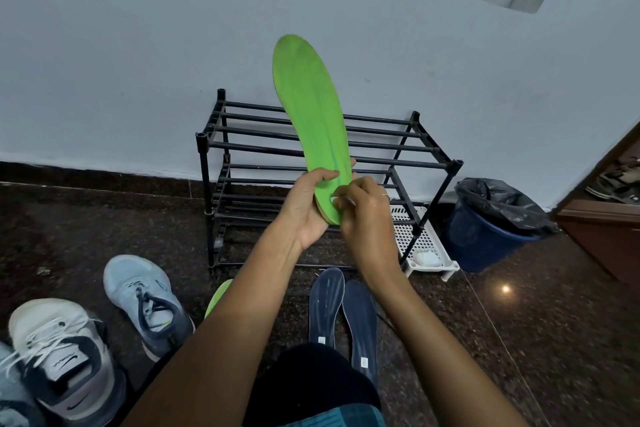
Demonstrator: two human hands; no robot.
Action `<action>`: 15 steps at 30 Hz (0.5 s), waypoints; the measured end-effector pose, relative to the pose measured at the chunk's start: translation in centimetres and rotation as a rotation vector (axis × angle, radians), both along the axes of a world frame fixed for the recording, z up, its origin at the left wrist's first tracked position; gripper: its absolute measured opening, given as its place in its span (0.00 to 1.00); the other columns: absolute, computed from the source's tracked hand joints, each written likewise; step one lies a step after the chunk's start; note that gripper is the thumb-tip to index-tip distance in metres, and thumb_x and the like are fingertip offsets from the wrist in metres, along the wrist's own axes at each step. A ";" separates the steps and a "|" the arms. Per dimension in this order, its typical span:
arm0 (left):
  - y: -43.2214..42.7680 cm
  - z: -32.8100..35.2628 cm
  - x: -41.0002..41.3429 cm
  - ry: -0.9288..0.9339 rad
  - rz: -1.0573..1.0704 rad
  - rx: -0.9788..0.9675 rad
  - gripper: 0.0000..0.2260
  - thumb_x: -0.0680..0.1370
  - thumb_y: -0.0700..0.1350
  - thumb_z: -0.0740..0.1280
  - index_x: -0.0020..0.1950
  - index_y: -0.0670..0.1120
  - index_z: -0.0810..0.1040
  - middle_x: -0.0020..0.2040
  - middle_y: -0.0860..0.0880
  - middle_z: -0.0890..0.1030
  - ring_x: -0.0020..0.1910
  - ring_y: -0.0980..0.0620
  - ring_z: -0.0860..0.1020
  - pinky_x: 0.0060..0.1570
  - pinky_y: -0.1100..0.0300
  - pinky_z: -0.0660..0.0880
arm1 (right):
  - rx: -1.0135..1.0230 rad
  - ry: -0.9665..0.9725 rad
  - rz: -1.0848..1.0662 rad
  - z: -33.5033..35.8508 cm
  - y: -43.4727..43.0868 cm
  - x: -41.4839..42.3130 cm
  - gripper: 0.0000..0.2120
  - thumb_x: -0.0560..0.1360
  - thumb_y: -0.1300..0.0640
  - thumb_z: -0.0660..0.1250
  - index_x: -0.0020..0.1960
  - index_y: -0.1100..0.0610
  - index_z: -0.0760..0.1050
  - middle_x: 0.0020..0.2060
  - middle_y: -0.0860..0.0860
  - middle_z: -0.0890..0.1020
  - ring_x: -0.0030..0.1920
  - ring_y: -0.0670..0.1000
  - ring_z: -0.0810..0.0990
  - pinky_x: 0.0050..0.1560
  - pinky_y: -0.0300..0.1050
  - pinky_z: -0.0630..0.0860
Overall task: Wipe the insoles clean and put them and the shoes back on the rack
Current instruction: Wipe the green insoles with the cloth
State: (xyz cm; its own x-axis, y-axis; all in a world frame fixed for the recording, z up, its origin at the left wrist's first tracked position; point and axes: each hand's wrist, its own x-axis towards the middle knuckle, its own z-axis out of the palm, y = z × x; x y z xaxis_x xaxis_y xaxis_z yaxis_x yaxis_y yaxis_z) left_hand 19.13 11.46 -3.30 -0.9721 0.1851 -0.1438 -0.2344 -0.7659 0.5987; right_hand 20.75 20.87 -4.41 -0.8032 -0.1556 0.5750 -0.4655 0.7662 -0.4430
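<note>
Head view is showing the left hand (308,208) holding a green insole (311,114) upright in front of the black rack (433,148), its fingers curling round the heel end. The right hand (369,218) is pinching a small white wipe (337,200) in its fingers and pressing it against the insole's heel. On the floor before the rack, two navy insoles (325,305) are lying side by side, a second green insole (218,296) is peeking from behind the left forearm, and a light blue shoe (149,302) is sitting left of the rack.
</note>
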 end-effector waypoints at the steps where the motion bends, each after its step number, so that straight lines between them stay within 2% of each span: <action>1: -0.1 0.0 0.0 -0.005 -0.001 0.020 0.13 0.76 0.36 0.56 0.58 0.39 0.74 0.50 0.44 0.80 0.45 0.50 0.77 0.37 0.63 0.75 | -0.006 -0.010 -0.012 0.1 0.1 -0.1 0.07 0.72 0.69 0.64 0.48 0.63 0.79 0.45 0.56 0.76 0.47 0.55 0.73 0.43 0.49 0.73; 4: -0.3 0.0 0.0 -0.009 -0.016 0.050 0.18 0.75 0.32 0.55 0.64 0.41 0.70 0.50 0.42 0.79 0.44 0.48 0.77 0.40 0.58 0.76 | -0.053 -0.027 -0.028 0.4 0.5 -0.7 0.07 0.73 0.67 0.64 0.50 0.62 0.79 0.45 0.55 0.75 0.48 0.55 0.74 0.43 0.46 0.72; 7: -0.1 0.1 0.2 0.050 -0.021 0.003 0.22 0.74 0.27 0.50 0.61 0.45 0.71 0.50 0.42 0.79 0.44 0.47 0.76 0.45 0.53 0.75 | -0.129 -0.050 -0.033 0.8 0.8 -1.3 0.07 0.73 0.68 0.65 0.49 0.63 0.79 0.44 0.56 0.77 0.46 0.53 0.75 0.42 0.37 0.68; 10: 0.0 0.1 0.2 0.073 0.030 -0.050 0.28 0.71 0.23 0.46 0.62 0.45 0.69 0.50 0.41 0.78 0.46 0.46 0.77 0.42 0.53 0.77 | -0.212 -0.053 -0.016 1.0 0.8 -1.4 0.06 0.73 0.67 0.66 0.50 0.64 0.78 0.45 0.57 0.80 0.44 0.51 0.76 0.44 0.36 0.70; 12: 0.1 0.1 0.0 0.036 0.069 -0.036 0.29 0.70 0.22 0.46 0.63 0.44 0.66 0.50 0.41 0.77 0.45 0.45 0.77 0.38 0.54 0.78 | -0.251 -0.056 -0.010 1.2 0.8 -1.5 0.06 0.73 0.65 0.67 0.49 0.65 0.79 0.43 0.57 0.80 0.42 0.49 0.75 0.43 0.37 0.70; 15: 0.4 -0.1 -0.3 -0.021 0.130 -0.022 0.28 0.70 0.21 0.46 0.64 0.41 0.64 0.49 0.39 0.76 0.45 0.44 0.76 0.37 0.54 0.76 | -0.209 -0.084 -0.002 1.3 0.8 -1.7 0.06 0.72 0.67 0.67 0.48 0.66 0.80 0.45 0.59 0.80 0.42 0.49 0.75 0.41 0.31 0.65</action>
